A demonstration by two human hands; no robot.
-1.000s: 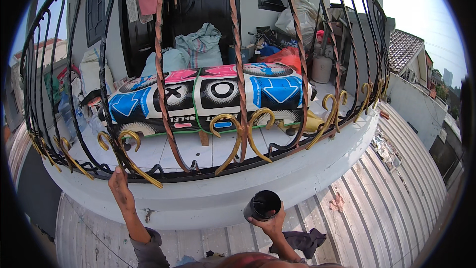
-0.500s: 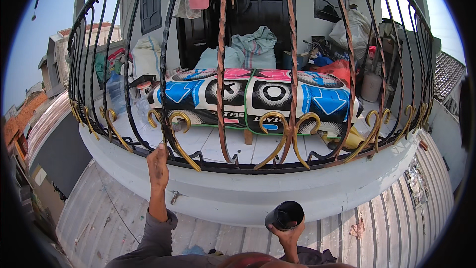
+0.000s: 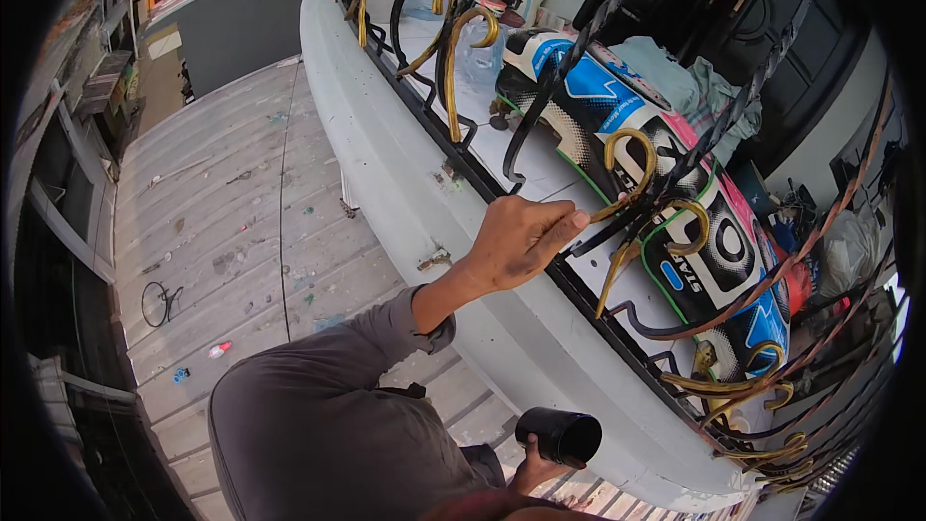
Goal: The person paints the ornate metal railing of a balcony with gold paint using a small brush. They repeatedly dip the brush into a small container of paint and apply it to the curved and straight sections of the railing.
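My left hand (image 3: pixel 526 243) is closed in a pinch at the foot of the balcony railing. Its fingertips are beside a gold-painted scroll (image 3: pixel 632 150) on a dark twisted bar (image 3: pixel 690 159). Whatever the fingers hold, if anything, is hidden by the hand. Low in the view, my right hand (image 3: pixel 536 469) grips a black cup (image 3: pixel 558 436) around its side. The cup lies tilted with its open mouth toward the right; its contents cannot be made out.
Behind the bars, a long bundle wrapped in a printed mat (image 3: pixel 622 101) lies on white tiles. The pale concrete ledge (image 3: pixel 386 150) curves below the railing. A ribbed roof (image 3: pixel 222 203) with scattered litter spreads to the left, a wire ring (image 3: pixel 157 304) on it.
The view has swung left and tilted, so the railing now runs diagonally and more roof shows. My left hand stays by the same scroll pair. The cup is tipped further sideways in the picture.
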